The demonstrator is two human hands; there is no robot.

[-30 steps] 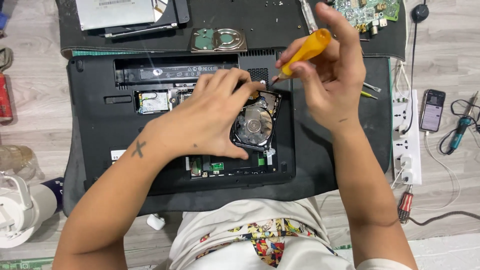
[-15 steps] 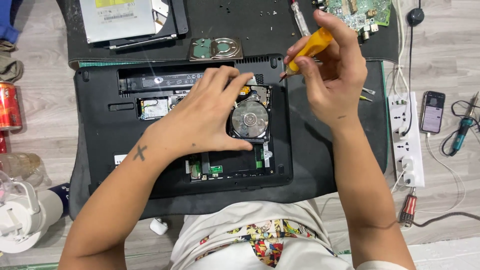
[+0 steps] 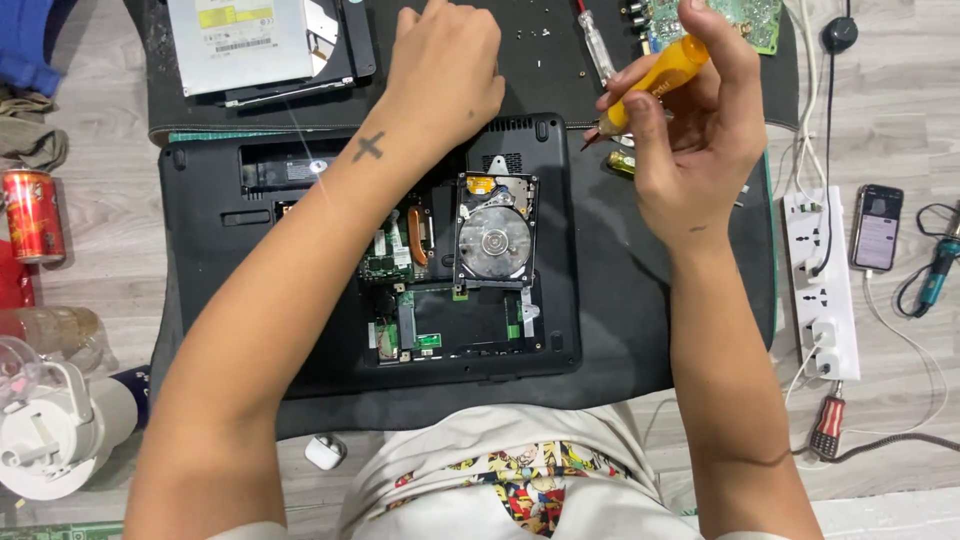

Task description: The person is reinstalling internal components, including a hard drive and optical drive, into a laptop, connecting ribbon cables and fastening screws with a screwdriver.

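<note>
A black laptop (image 3: 250, 250) lies upside down on a dark mat, its bottom cover off. An open hard drive (image 3: 495, 240) with a shiny platter sits in its bay, next to green circuit boards. My left hand (image 3: 445, 70) reaches past the laptop's far edge onto the mat, fingers curled, and whether it holds anything is hidden. My right hand (image 3: 690, 130) holds a yellow-handled screwdriver (image 3: 655, 80) above the laptop's right side, tip pointing left and down.
An optical drive (image 3: 260, 45) lies at the mat's far left. A second screwdriver (image 3: 597, 50) and a green circuit board (image 3: 750, 20) lie at the back. A white power strip (image 3: 820, 280), phone (image 3: 877, 227), red can (image 3: 33, 215) and red-handled screwdriver (image 3: 828, 425) surround the mat.
My left hand has lifted off the hard drive and moved to the mat beyond the laptop, uncovering the drive. My right hand keeps the screwdriver raised.
</note>
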